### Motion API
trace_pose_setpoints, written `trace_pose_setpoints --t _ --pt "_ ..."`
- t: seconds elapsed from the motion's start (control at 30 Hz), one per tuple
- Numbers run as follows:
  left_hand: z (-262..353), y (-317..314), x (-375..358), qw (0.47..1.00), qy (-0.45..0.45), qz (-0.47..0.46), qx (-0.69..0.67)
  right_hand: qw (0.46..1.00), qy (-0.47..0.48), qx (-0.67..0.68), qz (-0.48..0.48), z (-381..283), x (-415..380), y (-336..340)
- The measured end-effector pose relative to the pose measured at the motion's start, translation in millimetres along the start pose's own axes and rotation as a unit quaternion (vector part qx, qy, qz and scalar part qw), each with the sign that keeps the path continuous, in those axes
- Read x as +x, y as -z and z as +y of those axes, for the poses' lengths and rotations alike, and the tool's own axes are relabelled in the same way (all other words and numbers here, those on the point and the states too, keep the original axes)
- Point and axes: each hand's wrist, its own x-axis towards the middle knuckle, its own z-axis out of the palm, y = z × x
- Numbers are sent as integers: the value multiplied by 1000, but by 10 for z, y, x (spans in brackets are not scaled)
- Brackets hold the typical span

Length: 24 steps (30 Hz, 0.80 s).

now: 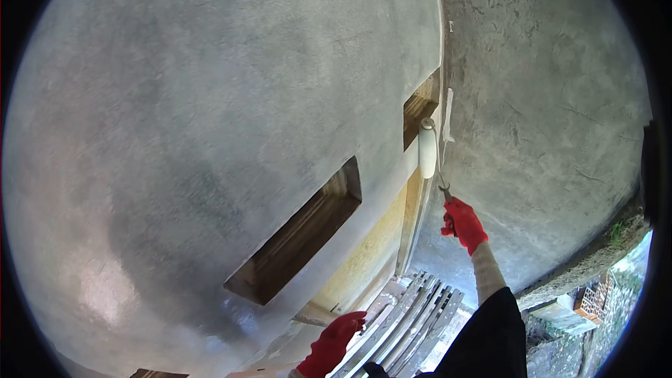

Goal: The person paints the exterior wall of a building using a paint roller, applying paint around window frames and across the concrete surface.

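Red knit gloves cover both hands. The right hand (465,224), right of the centre of the frame, has its fingers closed around the handle (447,194) of a paint roller. From it a thin metal rod runs upward to the white roller sleeve (427,152), which stands nearly upright just below a small opening (420,108) with a brownish inside. The roller sleeve lies over the narrow strip where two grey walls meet; whether it presses on the surface cannot be told. Beside it, a little up and to the right, a whitish patch (449,113) marks the right wall (546,112).

The left hand (334,343) is at the bottom of the frame, left of some slats, its fingers partly curled and pointing right. Whether they hold anything cannot be told.

Mottled grey covers the left wall (231,63), with a glossy light spot at its lower left. A long, deep recess (301,234) slants across its lower part, and a yellowish board (371,252) shows between that and the right wall. Weathered wooden slats (413,318) run side by side at the lower centre. A black sleeve (483,339) with a pale knit cuff (488,273) leads to the right hand. Reddish bricks (596,299) show at the lower right.
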Motion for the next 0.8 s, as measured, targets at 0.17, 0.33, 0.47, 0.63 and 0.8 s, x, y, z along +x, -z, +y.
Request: trace_pose_setpoints --t 0.17,0.33,0.47,0.63,0.8 --pt "-111 28 128 997 -11 -59 -39 999 -37 2 -25 145 -603 -280" --pt "-337 45 163 994 0 -65 -91 997 -72 2 -38 183 -1246 -584" --pt "-416 92 30 993 35 -43 -105 992 -100 -29 -77 293 -1682 -769" --pt "-574 227 -244 988 93 -24 -124 981 -144 -53 -119 327 -2319 -1096" --pt "-612 364 -612 979 137 -28 -147 963 -204 -67 -165 338 -2901 -1414"
